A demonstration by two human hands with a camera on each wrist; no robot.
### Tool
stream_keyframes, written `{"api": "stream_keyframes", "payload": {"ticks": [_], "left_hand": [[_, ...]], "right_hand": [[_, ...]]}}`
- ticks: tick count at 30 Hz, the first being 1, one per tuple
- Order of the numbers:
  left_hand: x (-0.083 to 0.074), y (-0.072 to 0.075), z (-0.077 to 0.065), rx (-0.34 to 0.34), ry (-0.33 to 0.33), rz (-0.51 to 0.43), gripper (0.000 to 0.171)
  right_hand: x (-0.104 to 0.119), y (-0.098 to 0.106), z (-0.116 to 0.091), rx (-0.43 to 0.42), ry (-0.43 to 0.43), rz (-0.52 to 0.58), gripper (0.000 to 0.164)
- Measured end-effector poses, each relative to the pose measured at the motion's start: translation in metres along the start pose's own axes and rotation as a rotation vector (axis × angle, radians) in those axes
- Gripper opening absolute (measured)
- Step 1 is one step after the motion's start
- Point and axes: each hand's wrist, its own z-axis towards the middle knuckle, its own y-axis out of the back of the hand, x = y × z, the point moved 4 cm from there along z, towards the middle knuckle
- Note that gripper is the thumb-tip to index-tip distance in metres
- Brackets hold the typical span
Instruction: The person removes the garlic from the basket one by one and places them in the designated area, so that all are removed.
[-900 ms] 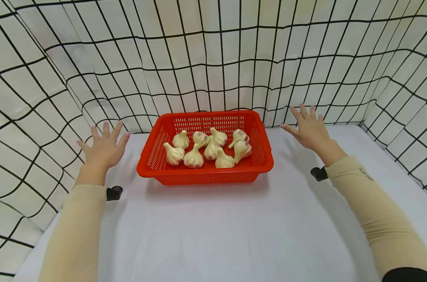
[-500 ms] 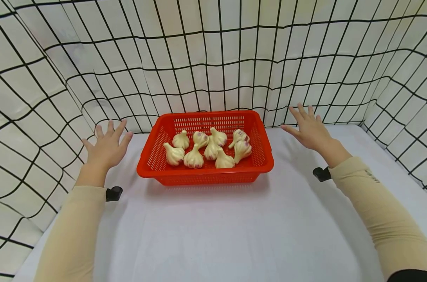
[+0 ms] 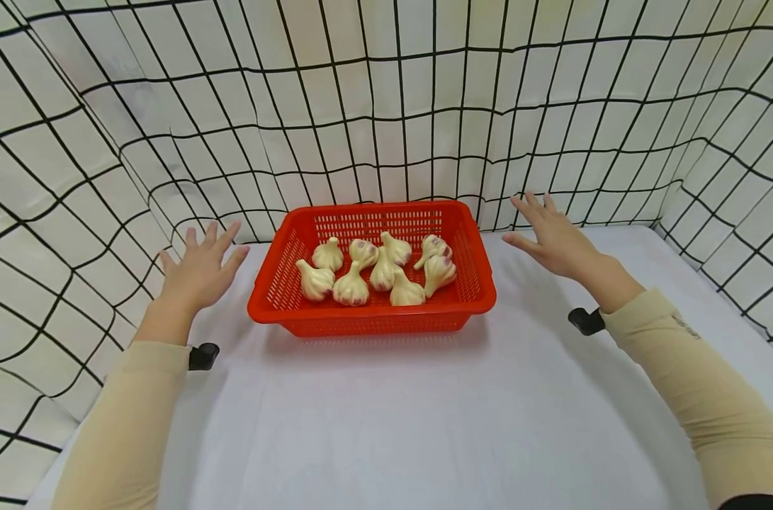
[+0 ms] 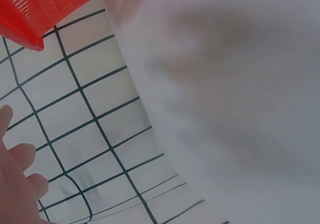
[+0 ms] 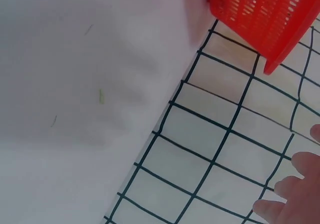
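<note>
A red plastic basket with slotted sides stands on the white table in the head view. Several garlic bulbs, cream with purple streaks, lie inside it. To the basket's left, my left hand is held over the table with fingers spread and nothing in it. On the other side my right hand is likewise spread, empty and apart from the basket. Each wrist view catches a corner of the basket and some fingertips, with the right hand's fingers at the lower right edge.
A black wire grid backed by white sheeting rises behind the table and along both sides. The white tabletop stretches in front of the basket. Small black wrist mounts stick out by both sleeves.
My left hand has shifted a little to the right, toward the basket. My right hand has turned slightly inward, its fingers now pointing more to the left. Basket and garlic have stayed put.
</note>
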Motion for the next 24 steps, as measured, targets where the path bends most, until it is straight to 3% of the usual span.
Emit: {"api": "stream_keyframes", "payload": {"ticks": [11,24], "left_hand": [[-0.008,-0.006,-0.006,0.04,-0.055,0.02,0.071],[-0.02,-0.007,-0.009,0.086,-0.106,0.046,0.072]], "right_hand": [[0.028,-0.003,-0.009,0.049,0.087,0.122,0.078],[0.063,-0.009,-0.009,0.04,0.182,0.25,0.076]]}}
